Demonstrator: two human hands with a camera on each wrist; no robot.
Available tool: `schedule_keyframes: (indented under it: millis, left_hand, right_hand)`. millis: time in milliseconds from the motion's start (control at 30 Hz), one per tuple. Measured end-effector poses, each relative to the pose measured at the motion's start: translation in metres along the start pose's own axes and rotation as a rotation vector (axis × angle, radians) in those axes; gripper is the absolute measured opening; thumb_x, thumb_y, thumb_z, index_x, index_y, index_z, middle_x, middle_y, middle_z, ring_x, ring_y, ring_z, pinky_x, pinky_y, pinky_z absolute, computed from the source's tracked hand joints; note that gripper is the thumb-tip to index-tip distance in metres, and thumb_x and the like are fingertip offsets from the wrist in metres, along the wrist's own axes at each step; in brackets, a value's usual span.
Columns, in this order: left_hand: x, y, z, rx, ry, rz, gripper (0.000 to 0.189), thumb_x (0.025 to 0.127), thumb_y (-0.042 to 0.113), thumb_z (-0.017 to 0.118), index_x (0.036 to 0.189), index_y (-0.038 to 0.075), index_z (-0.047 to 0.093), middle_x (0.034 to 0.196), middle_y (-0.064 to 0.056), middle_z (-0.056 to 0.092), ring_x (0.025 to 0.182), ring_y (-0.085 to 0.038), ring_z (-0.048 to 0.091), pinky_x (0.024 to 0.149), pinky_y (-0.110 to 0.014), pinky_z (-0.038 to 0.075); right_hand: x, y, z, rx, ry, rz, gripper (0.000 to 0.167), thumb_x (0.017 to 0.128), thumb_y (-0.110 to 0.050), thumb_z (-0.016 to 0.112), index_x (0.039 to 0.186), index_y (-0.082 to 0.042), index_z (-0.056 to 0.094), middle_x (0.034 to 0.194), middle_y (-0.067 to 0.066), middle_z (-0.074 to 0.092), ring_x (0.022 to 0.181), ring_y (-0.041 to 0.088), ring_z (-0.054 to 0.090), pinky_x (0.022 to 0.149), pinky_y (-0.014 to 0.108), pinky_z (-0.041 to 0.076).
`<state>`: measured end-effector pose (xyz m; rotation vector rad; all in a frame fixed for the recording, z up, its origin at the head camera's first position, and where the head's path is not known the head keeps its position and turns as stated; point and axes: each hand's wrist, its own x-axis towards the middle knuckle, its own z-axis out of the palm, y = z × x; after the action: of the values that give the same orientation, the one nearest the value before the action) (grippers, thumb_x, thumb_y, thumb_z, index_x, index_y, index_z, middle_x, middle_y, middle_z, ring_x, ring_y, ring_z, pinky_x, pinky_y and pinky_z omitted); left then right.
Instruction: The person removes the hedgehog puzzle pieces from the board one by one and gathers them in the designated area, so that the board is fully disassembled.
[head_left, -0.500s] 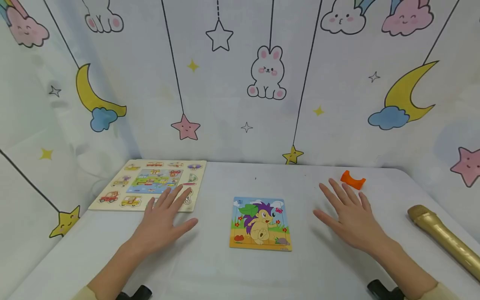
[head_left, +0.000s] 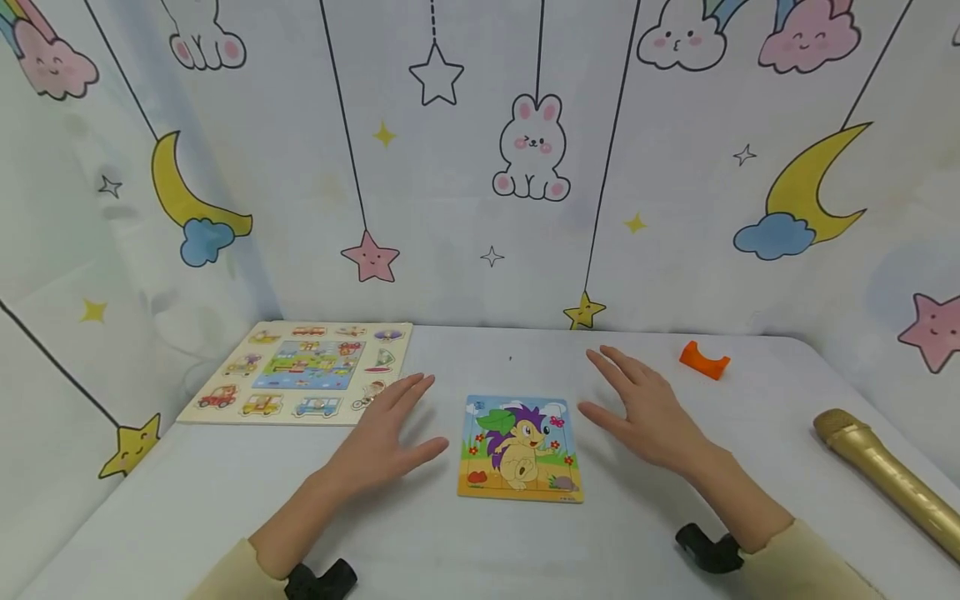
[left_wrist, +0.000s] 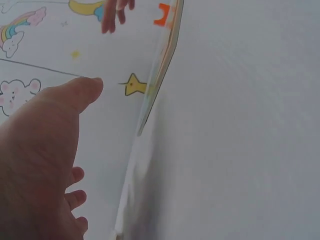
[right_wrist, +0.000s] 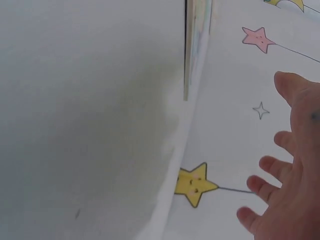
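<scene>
Now the left hand and the right hand have come inward, nearer to the hedgehog puzzle, which lies flat on the tabletop between them. Each grip is apart, fingers extended, holding nothing; the puzzle seems within reach.

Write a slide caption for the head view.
Left hand and right hand, both empty, flank a hedgehog picture board lying on the white tabletop.
</scene>
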<state>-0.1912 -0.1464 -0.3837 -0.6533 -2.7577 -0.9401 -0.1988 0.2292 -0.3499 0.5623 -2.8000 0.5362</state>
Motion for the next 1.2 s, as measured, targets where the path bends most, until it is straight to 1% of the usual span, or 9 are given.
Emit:
schedule_keyframes:
  millis: [133, 267, 433, 567, 667, 833, 1000, 1100, 1200]
  left_hand:
    - [0.007, 0.003, 0.011, -0.053, -0.053, -0.019, 0.087, 0.088, 0.055, 0.072, 0.158, 0.02, 0.036, 0.162, -0.005, 0.032, 0.148, -0.03, 0.026, 0.113, -0.057, 0.031]
    - [0.013, 0.005, 0.02, -0.088, -0.104, -0.015, 0.09, 0.086, 0.057, 0.074, 0.158, 0.02, 0.036, 0.161, -0.003, 0.033, 0.148, -0.028, 0.026, 0.114, -0.056, 0.031]
    - [0.017, 0.007, 0.026, -0.085, -0.146, 0.007, 0.09, 0.084, 0.055, 0.075, 0.157, 0.018, 0.038, 0.159, -0.006, 0.037, 0.147, -0.029, 0.03, 0.114, -0.054, 0.03]
    - [0.018, 0.006, 0.03, -0.07, -0.158, 0.003, 0.089, 0.083, 0.054, 0.076, 0.155, 0.017, 0.041, 0.156, -0.008, 0.041, 0.144, -0.031, 0.035, 0.113, -0.055, 0.032]
    - [0.018, 0.006, 0.031, -0.074, -0.165, -0.008, 0.09, 0.081, 0.056, 0.076, 0.155, 0.017, 0.042, 0.156, -0.008, 0.042, 0.144, -0.031, 0.035, 0.112, -0.056, 0.033]
    - [0.02, 0.008, 0.033, -0.071, -0.181, 0.001, 0.094, 0.079, 0.059, 0.078, 0.154, 0.014, 0.043, 0.154, -0.007, 0.044, 0.143, -0.029, 0.036, 0.114, -0.052, 0.031]
    - [0.019, 0.008, 0.033, -0.029, -0.191, 0.032, 0.092, 0.079, 0.058, 0.078, 0.15, 0.009, 0.047, 0.151, -0.008, 0.047, 0.142, -0.031, 0.037, 0.115, -0.05, 0.03]
    - [0.018, 0.006, 0.033, -0.01, -0.201, 0.051, 0.09, 0.08, 0.06, 0.077, 0.148, 0.007, 0.05, 0.151, -0.007, 0.047, 0.143, -0.031, 0.036, 0.116, -0.051, 0.029]
    - [0.018, 0.005, 0.033, -0.009, -0.208, 0.064, 0.088, 0.08, 0.061, 0.076, 0.146, 0.007, 0.053, 0.151, -0.006, 0.048, 0.143, -0.032, 0.035, 0.116, -0.053, 0.028]
  right_hand:
    - [0.012, -0.007, 0.006, 0.092, -0.031, 0.002, 0.074, 0.098, -0.044, 0.065, 0.158, -0.014, 0.035, 0.16, 0.015, 0.033, 0.142, 0.043, 0.031, 0.105, 0.068, 0.034]
    - [0.024, -0.015, 0.011, 0.164, -0.071, 0.012, 0.074, 0.097, -0.043, 0.067, 0.158, -0.016, 0.035, 0.16, 0.015, 0.032, 0.144, 0.041, 0.029, 0.104, 0.068, 0.036]
    - [0.037, -0.027, 0.018, 0.231, -0.115, 0.0, 0.072, 0.096, -0.042, 0.068, 0.157, -0.017, 0.038, 0.159, 0.015, 0.035, 0.144, 0.041, 0.031, 0.104, 0.068, 0.036]
    - [0.046, -0.037, 0.024, 0.281, -0.162, -0.022, 0.071, 0.095, -0.042, 0.069, 0.155, -0.017, 0.042, 0.157, 0.012, 0.039, 0.138, 0.037, 0.042, 0.102, 0.062, 0.043]
    - [0.052, -0.042, 0.027, 0.33, -0.19, -0.036, 0.068, 0.095, -0.04, 0.07, 0.153, -0.016, 0.044, 0.154, 0.009, 0.043, 0.131, 0.034, 0.049, 0.1, 0.056, 0.047]
    - [0.059, -0.047, 0.032, 0.389, -0.235, -0.064, 0.065, 0.096, -0.036, 0.07, 0.151, -0.014, 0.046, 0.148, 0.01, 0.05, 0.124, 0.031, 0.054, 0.1, 0.052, 0.048]
    - [0.068, -0.052, 0.041, 0.413, -0.255, -0.104, 0.062, 0.096, -0.032, 0.071, 0.149, -0.01, 0.048, 0.14, 0.015, 0.056, 0.116, 0.028, 0.058, 0.098, 0.047, 0.05]
    - [0.073, -0.055, 0.046, 0.432, -0.27, -0.103, 0.06, 0.096, -0.03, 0.071, 0.148, -0.008, 0.05, 0.136, 0.015, 0.058, 0.111, 0.025, 0.06, 0.095, 0.042, 0.052]
    - [0.076, -0.058, 0.051, 0.452, -0.301, -0.091, 0.058, 0.096, -0.029, 0.072, 0.146, -0.007, 0.052, 0.131, 0.014, 0.06, 0.107, 0.023, 0.061, 0.09, 0.038, 0.054]
